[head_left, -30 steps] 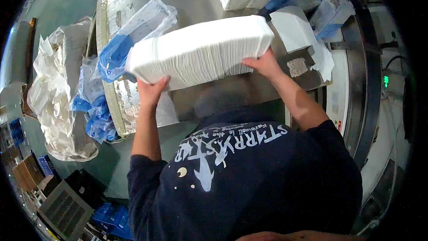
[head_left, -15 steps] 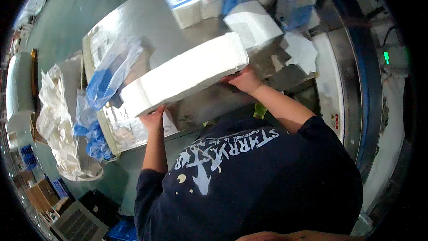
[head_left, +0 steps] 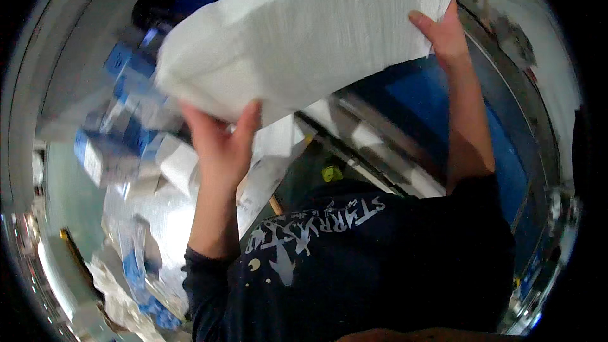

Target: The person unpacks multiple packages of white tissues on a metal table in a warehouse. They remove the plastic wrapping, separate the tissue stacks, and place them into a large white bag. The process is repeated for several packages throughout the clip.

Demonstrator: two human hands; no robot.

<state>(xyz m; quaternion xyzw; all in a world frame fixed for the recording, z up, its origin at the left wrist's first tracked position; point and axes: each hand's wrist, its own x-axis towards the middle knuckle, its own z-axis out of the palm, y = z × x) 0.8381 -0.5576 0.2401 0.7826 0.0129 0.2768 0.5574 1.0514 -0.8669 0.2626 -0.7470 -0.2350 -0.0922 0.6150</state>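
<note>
Between my two hands hangs a long, thick stack of white tissues [head_left: 310, 41], its many layered sheet edges facing me. My left hand [head_left: 221, 142] grips its lower left end, thumb on the near face and the fingers partly hidden behind. At the other end my right hand [head_left: 445, 33] clasps the right edge, thumb pressed on the face, fingers out of sight behind. The stack is raised and tilted, right end higher, above a blue conveyor belt [head_left: 418, 98].
Left of me is a metal work table [head_left: 161, 221] bearing blue-and-white packages [head_left: 107, 155] and crumpled clear-and-blue plastic film [head_left: 136, 266]. Metal rails [head_left: 380, 139] run along the belt's near side. White crumpled wrapping [head_left: 120, 297] lies at the lower left.
I have turned right, away from the metal table to the blue belt. The tissue stack has come up with both hands and tipped so that its layered edges show.
</note>
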